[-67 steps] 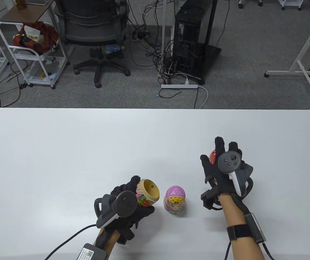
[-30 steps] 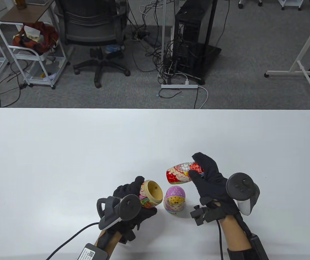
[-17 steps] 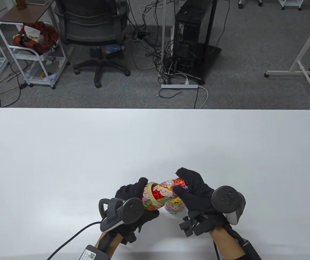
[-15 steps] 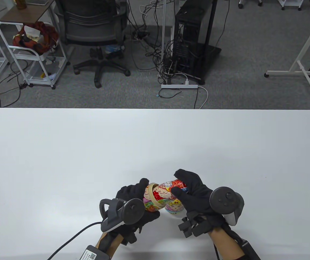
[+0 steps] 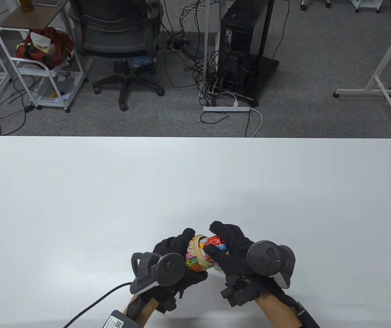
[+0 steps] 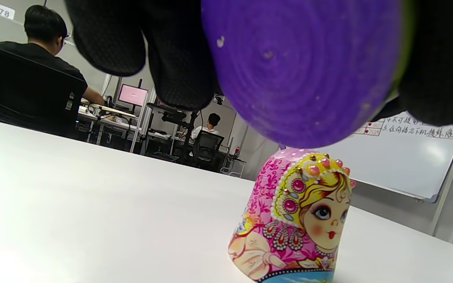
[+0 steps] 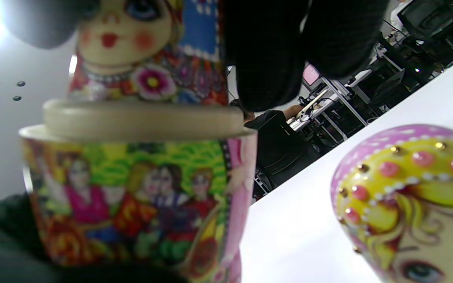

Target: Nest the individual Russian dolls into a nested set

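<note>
My left hand (image 5: 185,252) grips the open lower half of the larger doll (image 5: 197,261), tilted with its wooden rim toward the right. Its purple base fills the top of the left wrist view (image 6: 305,70). My right hand (image 5: 220,240) pinches a smaller red doll (image 5: 212,242) that sits base-first inside that lower half. Only its head end shows above the rim (image 7: 148,43). The pink upper half of the larger doll (image 6: 297,220) stands on the table just beneath my hands, and my right hand mostly hides it in the table view.
The white table (image 5: 195,177) stretches wide to the far side and to both sides of my hands. My hands work near its front edge. A cable (image 5: 93,304) trails from my left wrist.
My right hand carried the red doll leftward from the right of the table and slid it into the lower half held by my left hand. It now sits deeper than half a second ago.
</note>
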Tool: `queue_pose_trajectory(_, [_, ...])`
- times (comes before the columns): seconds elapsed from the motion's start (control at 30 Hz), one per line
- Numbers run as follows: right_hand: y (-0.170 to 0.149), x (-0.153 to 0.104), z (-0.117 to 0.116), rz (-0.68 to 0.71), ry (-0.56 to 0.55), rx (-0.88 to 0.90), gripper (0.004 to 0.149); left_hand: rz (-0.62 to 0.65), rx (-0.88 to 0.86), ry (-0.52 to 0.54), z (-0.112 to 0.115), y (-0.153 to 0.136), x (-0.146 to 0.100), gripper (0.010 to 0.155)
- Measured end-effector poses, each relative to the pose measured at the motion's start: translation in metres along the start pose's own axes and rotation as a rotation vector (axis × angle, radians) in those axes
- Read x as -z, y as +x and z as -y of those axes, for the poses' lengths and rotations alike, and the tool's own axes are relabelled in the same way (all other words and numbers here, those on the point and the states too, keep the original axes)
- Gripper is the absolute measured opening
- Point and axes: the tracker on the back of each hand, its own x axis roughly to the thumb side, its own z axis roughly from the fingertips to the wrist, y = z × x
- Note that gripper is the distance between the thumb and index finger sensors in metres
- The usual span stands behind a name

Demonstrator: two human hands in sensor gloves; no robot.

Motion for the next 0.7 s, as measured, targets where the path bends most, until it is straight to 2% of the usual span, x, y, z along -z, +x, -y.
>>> queue_pose_trajectory(0.2, [0.000,-0.001,0.008,0.031,-0.014,0.042,0.070,-0.016,-0.025,0.046,-0.004,-0.007,-0.001,0.115])
queue_pose_trajectory(0.37, [-0.023,0.001,0.011,-0.073,-0.061,0.018,0.070,-0.081,-0.074,0.100,-0.007,-0.022,-0.002,0.115])
queue_pose_trajectory(0.47, [-0.039,0.004,0.000,-0.176,0.024,-0.086,0.070,-0.118,-0.096,0.102,-0.007,-0.031,-0.001,0.115])
queue_pose_trajectory(0.53, [-0.050,0.004,-0.014,-0.232,0.121,-0.178,0.072,-0.131,-0.093,0.103,-0.006,-0.035,-0.001,0.115])
queue_pose_trajectory(0.7, [-0.062,0.005,-0.041,-0.281,0.342,-0.358,0.078,-0.146,-0.082,0.099,-0.004,-0.039,-0.001,0.115])
